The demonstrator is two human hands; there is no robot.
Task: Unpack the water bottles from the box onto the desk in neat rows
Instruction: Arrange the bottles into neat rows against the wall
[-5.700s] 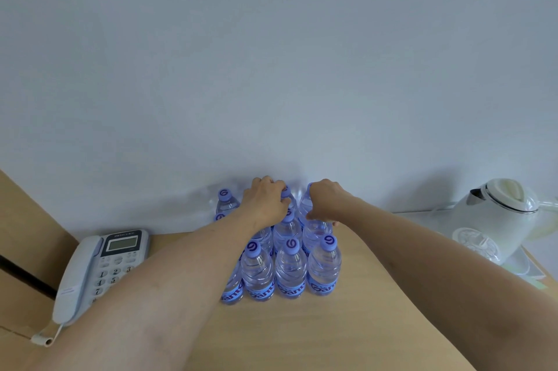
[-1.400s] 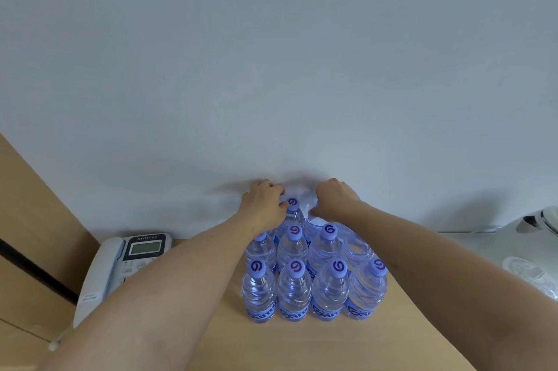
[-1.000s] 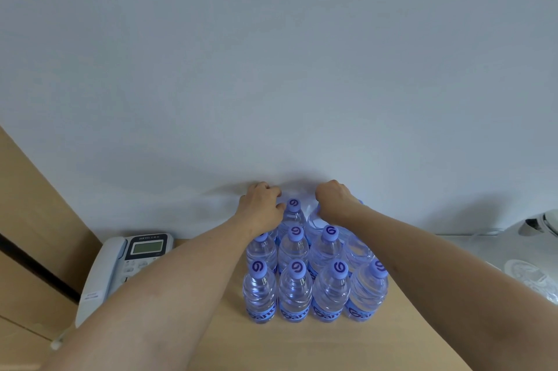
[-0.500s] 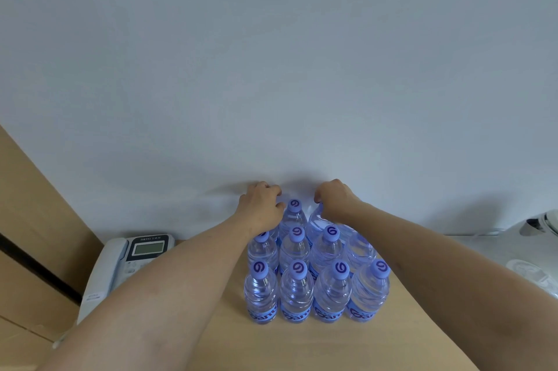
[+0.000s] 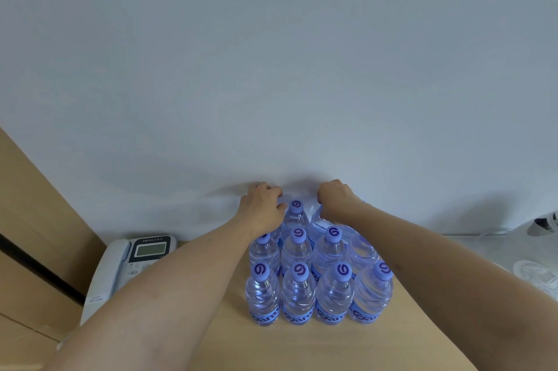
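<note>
Clear water bottles (image 5: pixel 299 295) with blue caps and blue labels stand upright in close rows on the wooden desk (image 5: pixel 302 346), the front row near me. Both my arms reach over them to the back row by the wall. My left hand (image 5: pixel 262 207) is curled over the top of a back-left bottle, which it hides. Its thumb lies beside the cap of the back middle bottle (image 5: pixel 296 213). My right hand (image 5: pixel 335 198) grips the top of a back bottle (image 5: pixel 320 224) just right of it. No box is in view.
A white desk phone (image 5: pixel 133 259) lies left of the bottles, under my left forearm. A white kettle (image 5: pixel 540 268) stands at the right edge. A wooden panel (image 5: pixel 30 219) rises at the left. The pale wall closes the desk's far side.
Since 5.7 s ago a fourth column of bottles stands at the right. Over the last second both hands have stayed curled on the back row, almost unmoved.
</note>
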